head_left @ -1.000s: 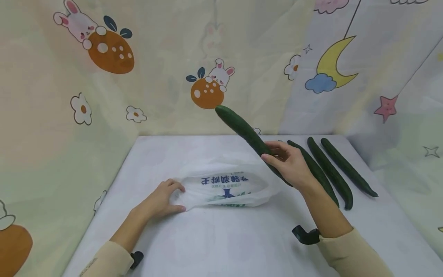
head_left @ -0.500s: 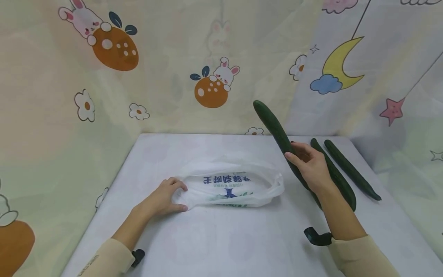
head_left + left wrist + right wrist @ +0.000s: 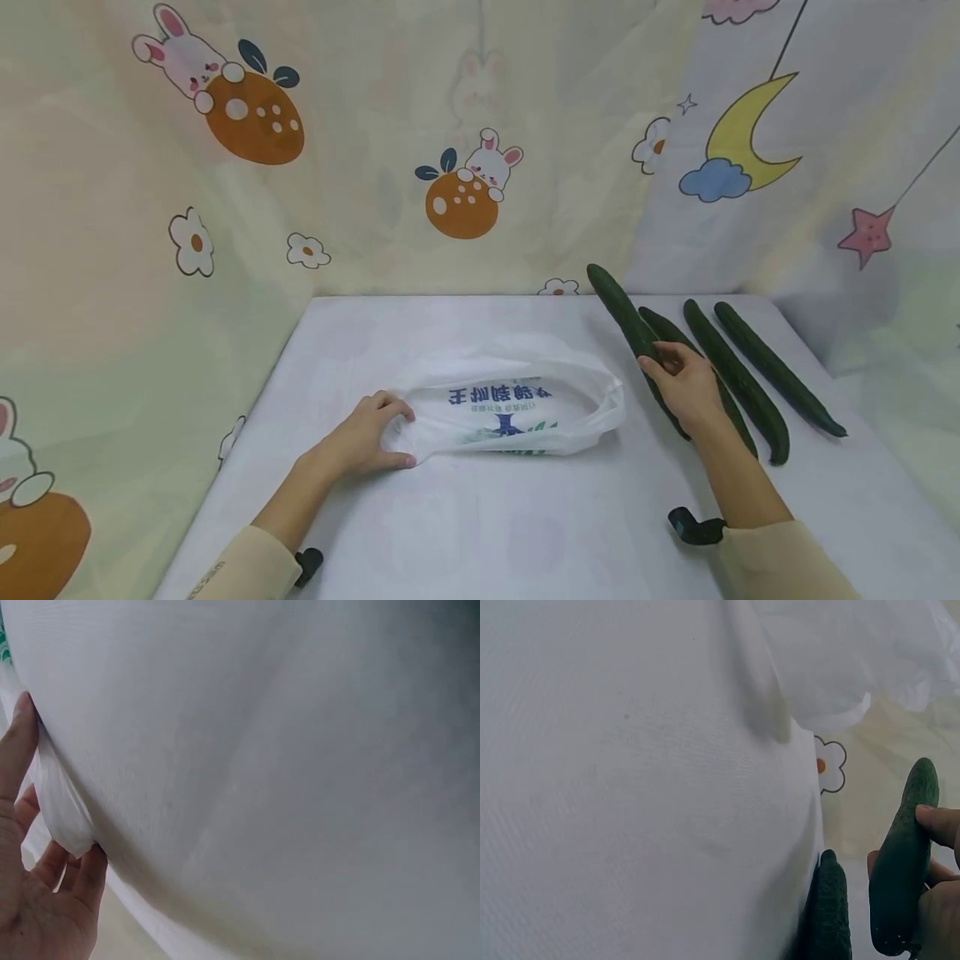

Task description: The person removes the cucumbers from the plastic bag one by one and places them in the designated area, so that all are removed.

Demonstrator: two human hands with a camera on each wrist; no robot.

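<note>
My right hand point(image 3: 692, 396) holds a long green cucumber point(image 3: 618, 303) between thumb and fingers, its far tip pointing up and left past the table's back edge. In the right wrist view the thumb presses the side of that cucumber point(image 3: 901, 877). A white plastic bag point(image 3: 465, 421) with blue lettering and a tree print lies flat mid-table, its mouth facing right. My left hand point(image 3: 366, 437) grips the bag's left end, fingers over the far side and thumb at the near side. The left wrist view shows bag plastic point(image 3: 61, 810) between that thumb and the fingers.
Three more cucumbers lie slantwise at the right: one partly behind my right hand, a middle cucumber point(image 3: 738, 383) and an outer cucumber point(image 3: 780, 367). The white table point(image 3: 480, 525) meets a patterned cloth backdrop point(image 3: 375, 167) at its back and sides.
My right hand has carried the cucumber rightward, away from over the bag, and lowered it beside the other cucumbers. The left hand stays at the bag's end.
</note>
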